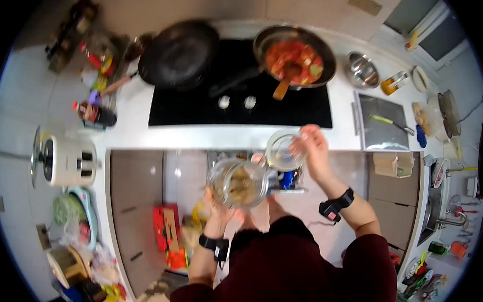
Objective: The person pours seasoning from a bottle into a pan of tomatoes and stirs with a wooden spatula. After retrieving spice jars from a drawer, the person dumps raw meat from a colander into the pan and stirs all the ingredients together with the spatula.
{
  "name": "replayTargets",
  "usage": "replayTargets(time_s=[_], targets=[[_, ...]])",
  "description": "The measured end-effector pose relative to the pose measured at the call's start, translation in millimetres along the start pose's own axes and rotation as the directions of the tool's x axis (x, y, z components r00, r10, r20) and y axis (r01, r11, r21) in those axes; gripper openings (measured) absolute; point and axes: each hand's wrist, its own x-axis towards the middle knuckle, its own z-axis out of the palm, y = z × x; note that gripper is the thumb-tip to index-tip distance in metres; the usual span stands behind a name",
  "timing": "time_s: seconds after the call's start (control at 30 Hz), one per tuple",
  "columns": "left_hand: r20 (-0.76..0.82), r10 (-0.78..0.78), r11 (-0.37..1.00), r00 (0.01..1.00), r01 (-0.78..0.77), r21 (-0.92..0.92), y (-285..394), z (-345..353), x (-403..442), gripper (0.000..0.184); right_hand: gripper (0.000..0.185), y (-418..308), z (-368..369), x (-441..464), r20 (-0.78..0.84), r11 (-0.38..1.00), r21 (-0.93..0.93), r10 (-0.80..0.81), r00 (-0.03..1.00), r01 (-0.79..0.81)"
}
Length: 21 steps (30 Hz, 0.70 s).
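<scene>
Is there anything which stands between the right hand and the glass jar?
Yes, the round lid. The right hand holds its far edge, so it lies between hand and glass jar. Nothing else visible does.

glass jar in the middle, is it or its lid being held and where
The left hand holds the glass jar by its outer side; the right hand holds the open lid at its edge.

From the view's centre, a wok (178, 53) lies at eleven o'clock on the cooktop (291, 111), a pan (327, 55) at one, a bowl (363, 71) at two.
</scene>
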Motion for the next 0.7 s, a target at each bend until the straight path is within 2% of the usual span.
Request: replayTargets(time_s=[0.03,0.07,0.13,0.17,0.23,0.27,0.3,0.33,0.37,0.43,0.5,0.57,0.63,0.7], targets=[[-0.017,0.013,1.000,1.000,-0.012,0.018,-1.8,-9.0,-3.0,0.083,0.032,1.3,-1.4,-5.1,0.057,0.999,-0.037,-0.035,0.998,0.037],[-0.048,0.005,1.000,0.999,-0.005,0.007,0.1,-15.3,-7.3,0.083,0.046,-4.0,3.2,-12.8,0.190,0.998,-0.046,-0.030,0.981,0.039],[0.115,-0.015,1.000,0.993,0.013,0.018,6.5,-24.2,-11.2,0.085,0.082,-11.5,13.2,-29.1,0.443,0.992,-0.118,0.013,0.897,0.044],[0.097,-0.014,1.000,0.995,0.014,0.002,10.7,-27.0,-15.2,0.085,0.082,-9.7,21.5,-36.9,0.450,0.991,-0.128,0.034,0.892,0.027],[0.097,-0.063,0.994,0.993,0.054,0.094,21.8,-29.8,-27.7,0.090,0.088,-4.1,46.8,-53.4,0.628,0.977,0.004,-0.169,0.760,0.214],[0.126,-0.096,0.990,0.987,0.082,0.116,23.4,-37.4,-28.6,0.093,0.094,-6.3,59.7,-60.1,0.711,0.879,-0.157,-0.216,0.669,0.450],[0.120,-0.088,0.991,0.989,0.075,0.109,27.7,-31.3,-33.6,0.093,0.101,-7.3,72.4,-66.6,0.792,0.695,-0.273,-0.230,0.565,0.666],[0.108,-0.045,0.988,0.993,0.029,0.149,32.2,-15.2,-40.7,0.094,0.109,1.2,84.1,-78.7,0.803,0.492,-0.375,-0.250,0.541,0.785],[0.103,-0.001,0.982,0.995,-0.019,0.189,35.4,-7.6,-46.0,0.096,0.109,2.2,91.1,-86.6,0.807,0.488,-0.373,-0.249,0.535,0.790],[0.164,0.009,0.990,0.986,-0.032,0.139,37.6,-13.0,-52.5,0.095,0.113,0.7,101.5,-99.0,0.700,0.141,-0.636,-0.308,0.644,0.759],[0.179,0.106,0.985,0.978,-0.128,0.115,38.6,-13.0,-57.1,0.090,0.114,2.2,108.1,-107.6,0.690,0.136,-0.639,-0.333,0.642,0.757],[0.173,0.168,0.980,0.971,-0.184,0.080,39.6,-3.5,-63.2,0.087,0.115,16.9,115.3,-114.7,0.687,0.181,-0.531,-0.480,0.546,0.828],[0.168,0.238,0.968,0.957,-0.248,0.043,43.4,4.9,-65.2,0.084,0.114,21.6,126.8,-120.1,0.651,0.186,-0.521,-0.545,0.529,0.833],[0.197,0.273,0.943,0.942,-0.303,0.140,43.9,9.3,-69.7,0.089,0.111,24.8,134.1,-114.6,0.557,0.194,-0.519,-0.662,0.502,0.832]])
